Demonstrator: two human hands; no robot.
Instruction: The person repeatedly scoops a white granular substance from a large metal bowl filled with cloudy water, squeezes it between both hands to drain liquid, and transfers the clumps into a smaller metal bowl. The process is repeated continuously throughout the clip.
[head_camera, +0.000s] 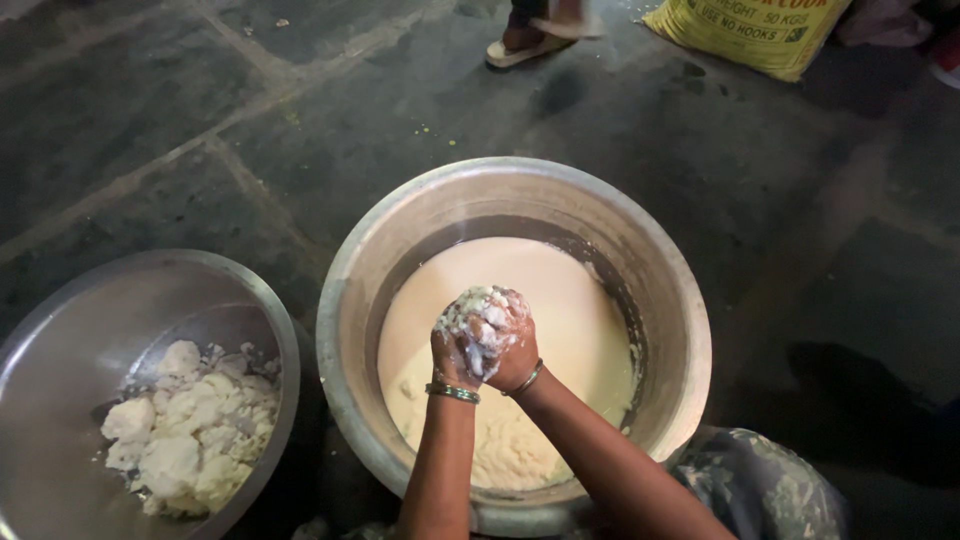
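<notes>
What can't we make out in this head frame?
- Palms of both hands: pressed together, smeared with white curd, so what they squeeze is hidden.
- Big pot bottom: covered by milky liquid.
- Steel bowl with white lumps: cut by left and bottom edges.
- Yellow sack and a sandalled foot: cut by top edge.

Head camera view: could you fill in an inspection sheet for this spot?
Surface: dark stone floor, lightly speckled.
Job's things: large metal pot of pale liquid; white lump pressed between both hands; metal bowl holding white lumps.
Clutter: yellow sack.
Grippers: left hand and right hand clasped together around the lump, coated white.
Cables: nothing seen.
Surroundings: another person's sandalled foot.
</notes>
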